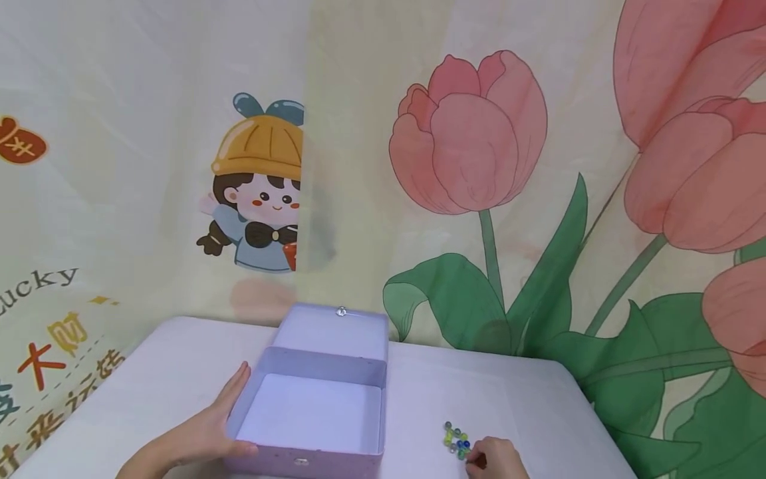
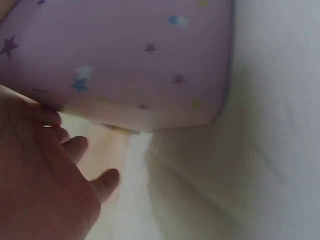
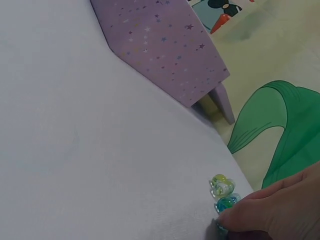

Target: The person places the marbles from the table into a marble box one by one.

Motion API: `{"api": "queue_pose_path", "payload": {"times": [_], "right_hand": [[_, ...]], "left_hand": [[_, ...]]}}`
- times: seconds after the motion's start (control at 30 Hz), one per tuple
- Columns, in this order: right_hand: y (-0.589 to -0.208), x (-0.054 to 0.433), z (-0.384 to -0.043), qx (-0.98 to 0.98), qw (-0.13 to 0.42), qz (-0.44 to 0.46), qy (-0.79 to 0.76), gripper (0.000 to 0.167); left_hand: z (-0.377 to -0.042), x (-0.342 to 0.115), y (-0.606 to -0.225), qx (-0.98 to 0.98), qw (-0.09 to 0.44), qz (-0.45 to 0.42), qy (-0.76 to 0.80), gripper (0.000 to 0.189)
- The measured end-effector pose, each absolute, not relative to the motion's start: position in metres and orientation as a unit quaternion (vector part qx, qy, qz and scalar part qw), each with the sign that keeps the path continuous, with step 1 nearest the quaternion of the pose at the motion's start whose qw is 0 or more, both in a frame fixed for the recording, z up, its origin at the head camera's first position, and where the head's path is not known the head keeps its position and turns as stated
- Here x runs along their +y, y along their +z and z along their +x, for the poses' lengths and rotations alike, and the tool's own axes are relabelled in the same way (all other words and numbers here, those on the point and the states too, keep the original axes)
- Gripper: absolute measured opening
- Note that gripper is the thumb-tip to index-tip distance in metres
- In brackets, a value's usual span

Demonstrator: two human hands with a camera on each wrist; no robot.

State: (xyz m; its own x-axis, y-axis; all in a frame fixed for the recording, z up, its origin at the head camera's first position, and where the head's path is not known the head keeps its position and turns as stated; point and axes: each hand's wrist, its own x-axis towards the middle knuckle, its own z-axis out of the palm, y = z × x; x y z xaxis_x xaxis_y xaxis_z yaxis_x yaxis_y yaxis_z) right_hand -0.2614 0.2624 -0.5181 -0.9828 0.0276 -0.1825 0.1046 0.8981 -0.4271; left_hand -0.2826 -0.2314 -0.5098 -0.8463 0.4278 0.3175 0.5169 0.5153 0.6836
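Observation:
A purple lidded box with a star pattern stands on the table, its lid tipped back and a pale bare floor showing inside. My left hand rests on the box's left front corner, thumb over the front rim and fingers stretched along the left side. In the left wrist view, the left hand lies beside the starry wall, fingers apart. To the right of the box is a small cluster of glass marbles, green, blue and clear. My right hand has thumb and finger curled together at a bluish-green marble, partly hidden by them.
A white cloth covers the table. Behind it hangs a backdrop printed with tulips and a cartoon child. Small metal clasps sit on the lid and on the box front.

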Motion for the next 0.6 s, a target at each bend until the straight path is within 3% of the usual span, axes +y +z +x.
{"api": "queue_pose_path", "payload": {"times": [0.33, 0.6], "right_hand": [[-0.511, 0.259, -0.264, 0.960, 0.120, 0.023, -0.251, 0.006], [-0.498, 0.251, -0.264, 0.956, 0.083, -0.014, -0.281, 0.004]], "left_hand": [[-0.279, -0.231, -0.509, -0.870, 0.030, -0.239, -0.429, 0.121], [-0.277, -0.235, -0.510, -0.878, 0.020, -0.225, -0.421, 0.121]]}}
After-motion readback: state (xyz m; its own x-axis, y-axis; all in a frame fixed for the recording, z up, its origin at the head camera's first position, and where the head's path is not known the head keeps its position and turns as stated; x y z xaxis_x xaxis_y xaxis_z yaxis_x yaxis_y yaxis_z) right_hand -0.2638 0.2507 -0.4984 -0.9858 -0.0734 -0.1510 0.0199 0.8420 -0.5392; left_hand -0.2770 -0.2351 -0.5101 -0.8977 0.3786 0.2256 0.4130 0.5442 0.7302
